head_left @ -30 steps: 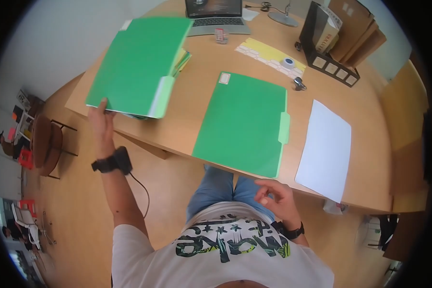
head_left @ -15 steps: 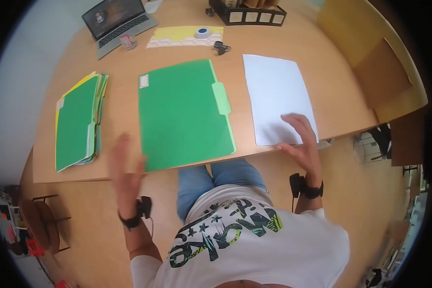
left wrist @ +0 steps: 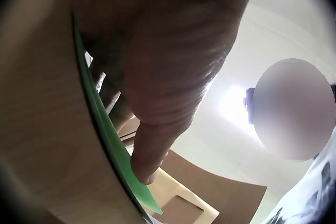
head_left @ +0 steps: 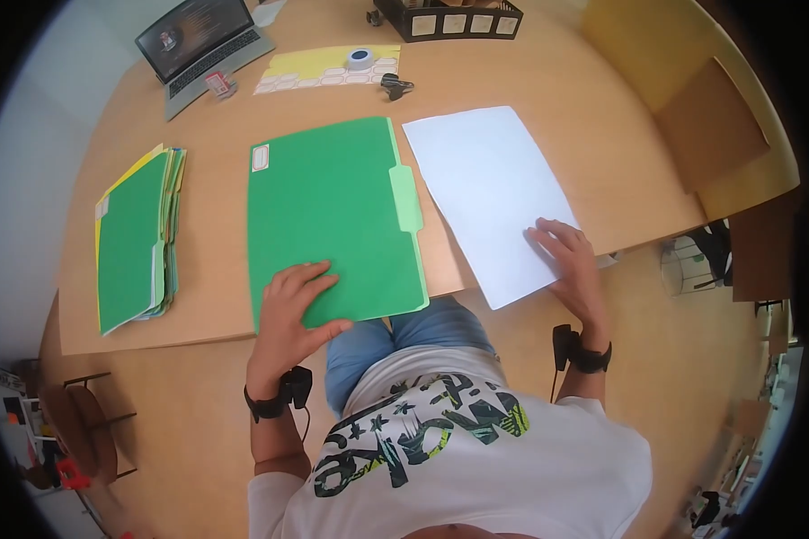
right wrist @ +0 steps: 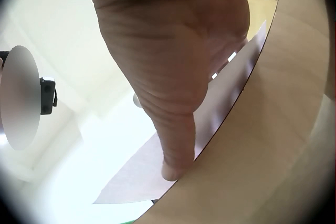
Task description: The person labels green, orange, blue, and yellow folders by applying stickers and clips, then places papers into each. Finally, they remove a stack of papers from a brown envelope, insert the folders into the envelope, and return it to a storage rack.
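My left hand (head_left: 292,310) is spread over the near left corner of a green tabbed folder (head_left: 342,207), its fingers on the cover. The thumb lies along the folder's near edge, and in the left wrist view it comes down beside the green sheet (left wrist: 107,134). At the near right corner of a white sheet of paper (head_left: 485,184), my right hand (head_left: 575,269) rests its fingers on the top face. That corner is hidden under the hand. The paper lies askew, its near left corner reaching past the table edge; the right wrist view shows the extended thumb against the paper (right wrist: 134,179).
A stack of folders (head_left: 135,242) lies on the left of the table (head_left: 216,278). Farther back are a laptop (head_left: 198,54), a yellow patterned card (head_left: 288,67) with a round white item (head_left: 360,59), a black clip-like object (head_left: 395,87) and a black organizer (head_left: 458,20).
The left hand set its green folder on the left stack, then came over to the middle folder. The right hand reached the paper, which has turned and shifted leftward. The head view has swung right.
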A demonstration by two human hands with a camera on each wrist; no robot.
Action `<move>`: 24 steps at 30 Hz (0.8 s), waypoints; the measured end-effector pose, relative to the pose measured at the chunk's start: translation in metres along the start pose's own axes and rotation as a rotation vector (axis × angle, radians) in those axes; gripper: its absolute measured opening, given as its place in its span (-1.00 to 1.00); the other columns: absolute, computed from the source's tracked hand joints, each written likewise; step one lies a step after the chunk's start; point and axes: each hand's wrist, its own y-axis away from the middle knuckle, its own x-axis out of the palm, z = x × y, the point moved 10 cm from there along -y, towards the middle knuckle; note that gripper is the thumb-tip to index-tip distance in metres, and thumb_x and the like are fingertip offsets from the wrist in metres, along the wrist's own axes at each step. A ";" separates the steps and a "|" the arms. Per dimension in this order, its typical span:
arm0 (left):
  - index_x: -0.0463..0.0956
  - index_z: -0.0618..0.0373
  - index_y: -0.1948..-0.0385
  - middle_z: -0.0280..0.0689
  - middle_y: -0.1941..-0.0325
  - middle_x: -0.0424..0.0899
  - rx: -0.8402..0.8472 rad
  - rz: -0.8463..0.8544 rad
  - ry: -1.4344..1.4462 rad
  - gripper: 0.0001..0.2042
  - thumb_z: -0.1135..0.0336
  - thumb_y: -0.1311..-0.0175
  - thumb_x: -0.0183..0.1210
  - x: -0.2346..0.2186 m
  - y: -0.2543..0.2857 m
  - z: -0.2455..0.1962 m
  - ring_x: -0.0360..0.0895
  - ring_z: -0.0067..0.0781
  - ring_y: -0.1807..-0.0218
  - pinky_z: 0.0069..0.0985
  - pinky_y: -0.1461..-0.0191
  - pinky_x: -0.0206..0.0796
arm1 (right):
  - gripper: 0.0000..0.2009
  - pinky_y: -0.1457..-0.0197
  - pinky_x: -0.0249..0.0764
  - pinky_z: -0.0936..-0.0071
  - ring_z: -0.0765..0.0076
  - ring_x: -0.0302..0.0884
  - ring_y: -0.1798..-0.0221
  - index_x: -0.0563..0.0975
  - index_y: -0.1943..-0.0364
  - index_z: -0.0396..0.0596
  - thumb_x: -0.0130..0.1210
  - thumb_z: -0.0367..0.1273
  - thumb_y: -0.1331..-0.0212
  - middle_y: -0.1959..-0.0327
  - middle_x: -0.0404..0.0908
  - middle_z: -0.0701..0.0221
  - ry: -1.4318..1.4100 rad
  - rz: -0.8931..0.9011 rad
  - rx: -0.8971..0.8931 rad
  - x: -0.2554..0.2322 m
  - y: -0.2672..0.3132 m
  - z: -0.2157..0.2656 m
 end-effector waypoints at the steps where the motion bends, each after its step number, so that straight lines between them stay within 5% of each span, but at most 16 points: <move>1: 0.53 0.12 0.07 -0.23 -0.11 0.52 0.014 -0.006 0.006 -0.56 0.12 -0.01 0.32 -0.003 -0.002 -0.003 0.37 -0.09 -0.15 -0.23 -0.19 0.17 | -0.46 -0.23 0.23 0.16 0.06 0.32 -0.20 0.49 -0.09 0.05 0.23 -0.47 0.13 -0.15 0.45 0.30 -0.014 -0.001 -0.015 -0.001 -0.001 0.000; 4: 0.56 0.15 0.13 -0.19 0.02 0.59 -0.025 -0.080 0.147 -0.72 0.21 -0.21 0.18 -0.007 -0.001 0.001 0.46 -0.05 -0.02 -0.25 -0.09 0.27 | -0.62 -0.21 0.26 0.25 0.10 0.39 -0.13 0.47 -0.09 -0.01 0.10 -0.40 -0.13 -0.08 0.47 0.25 -0.092 -0.041 -0.016 -0.010 -0.001 -0.001; 7: 0.57 0.21 0.20 -0.15 0.12 0.63 -0.149 -0.213 0.175 -0.79 0.30 -0.35 0.03 -0.010 0.007 0.012 0.54 -0.04 0.12 -0.29 0.02 0.37 | -0.66 -0.17 0.27 0.37 0.23 0.42 -0.04 0.45 -0.08 -0.17 -0.06 -0.25 -0.35 0.00 0.51 0.24 -0.479 -0.121 0.468 0.007 0.015 -0.059; 10: 0.54 0.25 0.18 -0.13 0.13 0.64 -0.230 -0.448 0.373 -0.77 0.32 -0.41 -0.05 -0.014 0.029 0.026 0.59 -0.08 0.19 -0.34 0.07 0.42 | -0.54 -0.13 0.27 0.46 0.34 0.40 0.01 0.42 -0.05 -0.32 -0.20 -0.12 -0.43 0.05 0.52 0.26 -0.603 -0.460 0.422 -0.021 0.014 -0.044; 13: 0.47 0.24 0.12 -0.16 0.05 0.59 -0.234 -0.724 0.672 -0.78 0.29 -0.36 0.02 -0.020 0.050 0.046 0.58 -0.19 0.14 -0.34 0.08 0.44 | -0.49 -0.13 0.27 0.47 0.38 0.38 -0.01 0.40 -0.04 -0.39 -0.16 -0.09 -0.41 0.03 0.50 0.30 -0.823 -0.664 0.456 -0.030 0.006 -0.015; 14: 0.44 0.23 0.10 -0.18 0.02 0.58 -0.227 -0.812 0.765 -0.76 0.28 -0.33 0.07 -0.026 0.055 0.052 0.57 -0.23 0.10 -0.33 0.08 0.45 | -0.48 -0.14 0.26 0.48 0.38 0.37 -0.03 0.39 -0.05 -0.39 -0.16 -0.08 -0.41 0.02 0.50 0.29 -0.848 -0.610 0.406 -0.025 -0.003 -0.003; 16: 0.43 0.21 0.04 -0.18 -0.07 0.53 -0.226 -0.538 0.438 -0.64 0.22 -0.21 0.19 -0.023 0.033 0.031 0.51 -0.19 0.02 -0.31 0.01 0.41 | -0.46 -0.15 0.25 0.49 0.39 0.36 -0.05 0.37 -0.07 -0.39 -0.15 -0.06 -0.40 -0.01 0.48 0.28 -0.891 -0.512 0.302 -0.016 -0.020 0.016; 20: 0.45 0.18 0.00 -0.18 -0.14 0.48 -0.076 -0.140 -0.097 -0.45 0.09 0.02 0.34 -0.005 0.006 -0.008 0.37 -0.10 -0.08 -0.27 -0.11 0.31 | -0.45 -0.21 0.23 0.47 0.36 0.31 -0.14 0.32 -0.13 -0.39 -0.15 -0.07 -0.40 -0.10 0.41 0.25 -0.948 -0.620 0.192 -0.006 -0.044 0.024; 24: 0.49 0.16 0.02 -0.18 -0.14 0.48 -0.045 -0.057 -0.020 -0.50 0.10 -0.02 0.31 -0.003 0.005 0.002 0.34 -0.10 -0.06 -0.26 -0.13 0.27 | -0.40 -0.32 0.21 0.33 0.20 0.26 -0.28 0.17 -0.25 -0.42 -0.13 -0.11 -0.40 -0.28 0.27 0.15 -1.102 -0.744 0.235 -0.014 -0.048 0.048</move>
